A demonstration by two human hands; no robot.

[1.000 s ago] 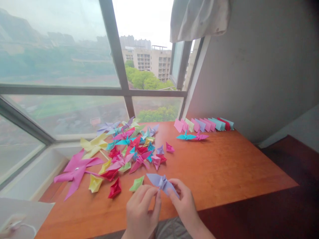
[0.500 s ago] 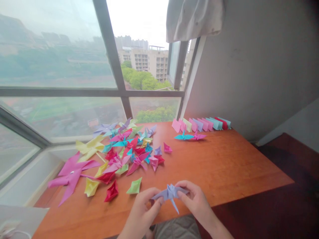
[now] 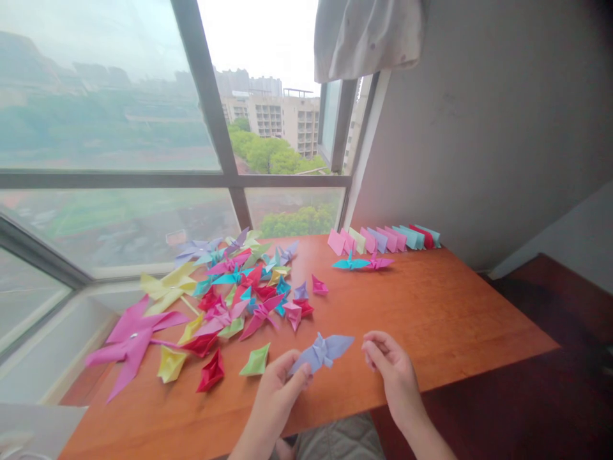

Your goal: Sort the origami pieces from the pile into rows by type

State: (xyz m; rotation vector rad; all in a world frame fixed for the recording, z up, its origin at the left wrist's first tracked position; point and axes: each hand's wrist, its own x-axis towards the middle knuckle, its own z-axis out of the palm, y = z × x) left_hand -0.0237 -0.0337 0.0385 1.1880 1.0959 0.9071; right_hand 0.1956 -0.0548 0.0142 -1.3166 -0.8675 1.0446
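My left hand pinches one wing of a lavender paper crane between thumb and fingers. The crane is tilted, its free wing pointing up and to the right above the wooden table. My right hand is just right of that wing, apart from it, with its fingers curled in and nothing visible in them. Close to my left hand lies a light green paper boat. A red paper boat and a yellow one sit farther left.
Several paper cranes and boats form a pile at the left. A magenta pinwheel and a yellow pinwheel lie beside it. Folded papers stand in a row at the back, behind a turquoise crane and a pink crane. Windows border the table.
My right hand has let go of the crane's wing and moved right and slightly up. The crane has turned in my left hand, its right wing now raised.
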